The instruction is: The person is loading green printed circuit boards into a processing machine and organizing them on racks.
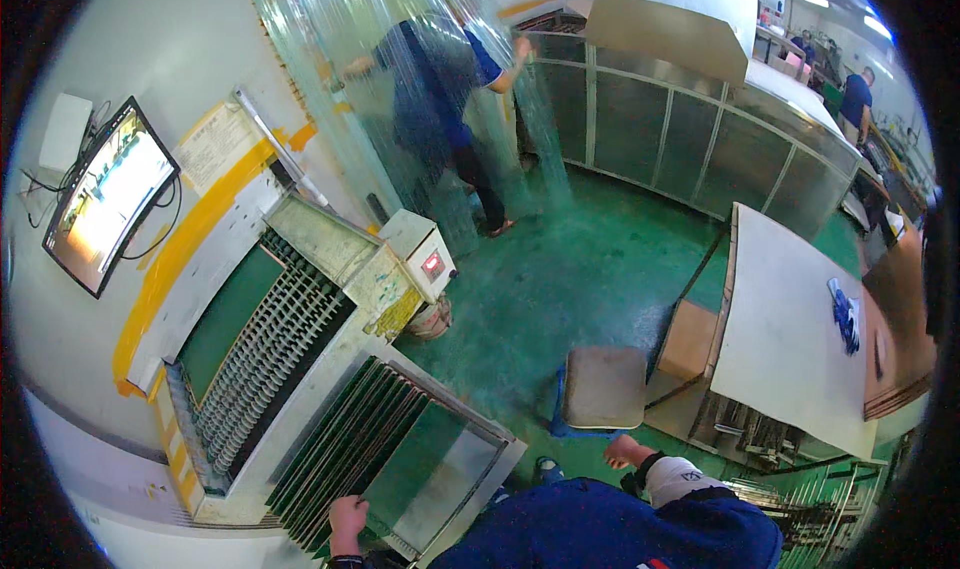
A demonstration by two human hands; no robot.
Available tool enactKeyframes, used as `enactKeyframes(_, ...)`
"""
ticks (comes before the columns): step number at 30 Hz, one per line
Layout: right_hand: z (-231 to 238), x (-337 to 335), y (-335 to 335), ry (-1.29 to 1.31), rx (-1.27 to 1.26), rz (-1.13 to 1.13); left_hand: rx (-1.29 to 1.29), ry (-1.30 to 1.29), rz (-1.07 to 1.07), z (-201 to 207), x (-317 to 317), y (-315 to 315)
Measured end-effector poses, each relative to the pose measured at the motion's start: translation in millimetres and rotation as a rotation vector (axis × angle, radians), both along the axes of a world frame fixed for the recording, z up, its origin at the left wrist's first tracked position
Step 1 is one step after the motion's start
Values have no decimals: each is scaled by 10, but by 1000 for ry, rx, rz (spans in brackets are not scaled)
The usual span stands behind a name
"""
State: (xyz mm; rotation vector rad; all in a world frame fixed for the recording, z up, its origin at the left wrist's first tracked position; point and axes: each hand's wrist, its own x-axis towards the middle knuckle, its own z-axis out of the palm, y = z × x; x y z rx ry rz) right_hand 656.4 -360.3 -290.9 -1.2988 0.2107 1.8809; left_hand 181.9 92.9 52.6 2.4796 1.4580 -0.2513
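Observation:
My left hand (348, 519) is closed at the near edge of a rack (490, 456). Several thin green boards (335, 419) stand in that rack, packed side by side. The fingers curl at the boards' near edge, and whatever they may grip is hidden. Loosely fisted, my right hand (622, 454) hangs in front of the stool (605, 389), apart from it, with nothing visible in it. Beyond the rack, a roller conveyor (270, 339) belongs to a pale machine, and a green sheet (235, 314) shows beside its rollers.
A person (435, 89) in dark blue stands behind the clear strip curtain (350, 99). At right, a pale-topped table (770, 339) carries blue-and-white gloves (845, 317). A control box (418, 254) projects from the machine. A screen (110, 199) hangs on the left wall; panelled cabinets (690, 139) line the back.

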Motion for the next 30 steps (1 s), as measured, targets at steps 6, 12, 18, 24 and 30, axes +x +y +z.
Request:
enactKeyframes(6, 674, -309, 395, -651, -197, 208, -77, 52, -15, -9, -44, 89)
enactKeyframes(12, 1025, -369, 700, -595, -133, 226, -112, 56, -8, -97, -111, 128)
enactKeyframes(18, 910, -352, 781, -354, -129, 178, -46, 4, -57, -5, -72, 56)
enactKeyframes(24, 1010, -463, 720, -484, -207, 133, -71, -49, -45, 56, -33, 19)
enactKeyframes(30, 758, -341, 661, -147, -129, 212, -3, -50, -70, -13, -50, 26)
